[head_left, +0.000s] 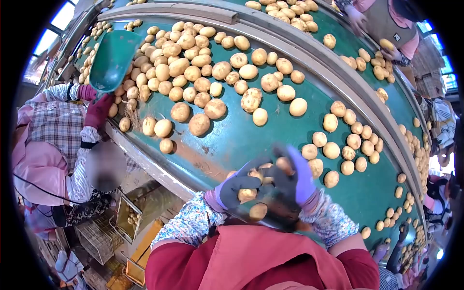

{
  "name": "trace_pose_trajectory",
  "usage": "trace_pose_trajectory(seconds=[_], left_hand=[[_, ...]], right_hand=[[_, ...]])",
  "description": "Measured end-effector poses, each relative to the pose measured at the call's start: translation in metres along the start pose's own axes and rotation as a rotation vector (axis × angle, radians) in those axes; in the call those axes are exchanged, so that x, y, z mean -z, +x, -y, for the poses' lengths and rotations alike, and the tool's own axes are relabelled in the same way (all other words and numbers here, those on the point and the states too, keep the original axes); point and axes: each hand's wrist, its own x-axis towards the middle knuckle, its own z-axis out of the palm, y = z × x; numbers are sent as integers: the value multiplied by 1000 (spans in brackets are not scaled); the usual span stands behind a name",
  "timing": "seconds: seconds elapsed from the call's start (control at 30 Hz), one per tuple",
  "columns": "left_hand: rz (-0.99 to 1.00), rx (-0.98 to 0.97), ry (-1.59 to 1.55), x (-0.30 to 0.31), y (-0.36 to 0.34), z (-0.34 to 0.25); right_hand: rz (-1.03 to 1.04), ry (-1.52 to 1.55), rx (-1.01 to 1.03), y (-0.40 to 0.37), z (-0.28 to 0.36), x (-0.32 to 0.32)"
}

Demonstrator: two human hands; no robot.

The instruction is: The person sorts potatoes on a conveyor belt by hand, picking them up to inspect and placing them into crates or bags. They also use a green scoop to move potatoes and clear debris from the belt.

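My left hand [234, 187] and my right hand [298, 178], in purple and black gloves, are cupped together over the near edge of the green belt [232, 140]. Between them they hold several potatoes [257, 211]; one potato [247, 194] rests against the left palm and another [284, 165] lies under the right fingers. A dark blurred shape sits under the hands, and I cannot tell what it is. Loose potatoes [331, 150] lie on the belt just right of my right hand.
A dense heap of potatoes [193, 72] covers the belt's far left. A co-worker at left holds a green scoop [113, 58] in a maroon glove [99, 111]. A wooden rail [290, 43] divides two belts. Another person [386, 44] stands top right. Wire crates [130, 217] sit below.
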Motion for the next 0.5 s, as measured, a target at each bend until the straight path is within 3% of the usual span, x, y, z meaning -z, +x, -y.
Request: trace_pose_trajectory(seconds=[0.07,0.1,0.13,0.17,0.23,0.27,0.3,0.33,0.37,0.4,0.43,0.5], left_hand=[[-99,105,-173,9,-12,-15],[-145,162,-260,13,-16,-19],[-168,102,-443,18,-20,-12],[-170,85,-471,22,-24,-17],[-182,58,-524,28,-34,-32],[-255,-105,67,29,-41,-33],[-286,-109,-60,38,-45,-27],[-317,-118,-186,48,-50,-22],[-309,-125,-396,58,-56,-21],[-304,-132,-605,68,-63,-20],[-140,-116,-1037,77,-64,-25],[-627,-345,-337,113,-78,3]], right_hand=[[-182,70,36,54,29,4],[-204,0,68,85,27,1],[-286,-154,209,115,34,-8],[-256,-138,238,142,41,-19],[-132,-397,334,201,24,-51],[-83,-633,338,228,10,-70],[58,-868,211,246,-7,-93],[-16,-926,342,246,-38,-109],[-13,-1016,328,244,-41,-117],[17,-962,285,242,-39,-118],[50,-906,251,240,-29,-117],[-25,-557,162,217,-8,-108]])
